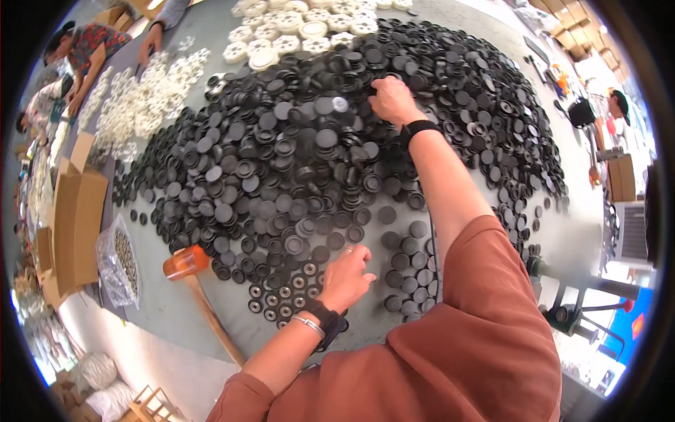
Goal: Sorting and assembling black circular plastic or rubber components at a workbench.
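Observation:
A wide heap of round black caps [281, 165] covers the middle of the table. Deep in its far part, my right hand [396, 100] is curled over the caps, its fingertips partly hidden, so whatever they grip does not show. Near the front edge my left hand [344, 280] hovers palm down, thumb and fingers apart, with nothing visible in it. Beside it lie neat rows of black discs with metal centres [285, 292]. To its right, between my arms, stands a group of smooth black caps [410, 264] set close together.
A mallet [187, 262] with an orange head lies at the left. Next to it are a clear bag of small parts [121, 260] and an open cardboard box [79, 218]. White plastic parts [302, 28] fill the far side. Co-workers sit at far left. A metal press [569, 313] stands at right.

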The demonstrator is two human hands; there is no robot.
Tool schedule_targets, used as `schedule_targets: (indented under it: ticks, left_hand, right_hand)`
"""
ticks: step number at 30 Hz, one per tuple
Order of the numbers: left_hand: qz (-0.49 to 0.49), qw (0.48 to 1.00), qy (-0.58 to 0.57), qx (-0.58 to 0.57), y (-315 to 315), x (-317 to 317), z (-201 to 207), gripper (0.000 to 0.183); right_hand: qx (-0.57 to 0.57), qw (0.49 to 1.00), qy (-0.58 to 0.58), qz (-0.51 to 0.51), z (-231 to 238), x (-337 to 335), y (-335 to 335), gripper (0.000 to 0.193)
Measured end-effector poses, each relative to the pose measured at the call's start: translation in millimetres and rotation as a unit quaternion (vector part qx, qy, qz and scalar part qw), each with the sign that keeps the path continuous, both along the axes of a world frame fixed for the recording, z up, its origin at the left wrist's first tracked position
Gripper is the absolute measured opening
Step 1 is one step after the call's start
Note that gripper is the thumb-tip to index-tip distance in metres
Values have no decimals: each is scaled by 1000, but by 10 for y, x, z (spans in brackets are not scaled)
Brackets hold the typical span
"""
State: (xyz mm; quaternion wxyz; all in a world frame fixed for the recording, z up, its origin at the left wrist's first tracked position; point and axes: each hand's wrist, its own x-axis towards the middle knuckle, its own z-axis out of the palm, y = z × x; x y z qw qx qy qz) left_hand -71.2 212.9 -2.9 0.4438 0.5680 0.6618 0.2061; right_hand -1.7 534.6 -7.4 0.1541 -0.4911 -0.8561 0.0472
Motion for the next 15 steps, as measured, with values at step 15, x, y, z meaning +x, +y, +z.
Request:
schedule_targets:
  ticks: [15]
  left_hand:
    - [21, 999, -17, 20, -63, -36, -83, 35]
  right_hand:
    - [-543, 651, 526, -75, 466, -383, -602, 16]
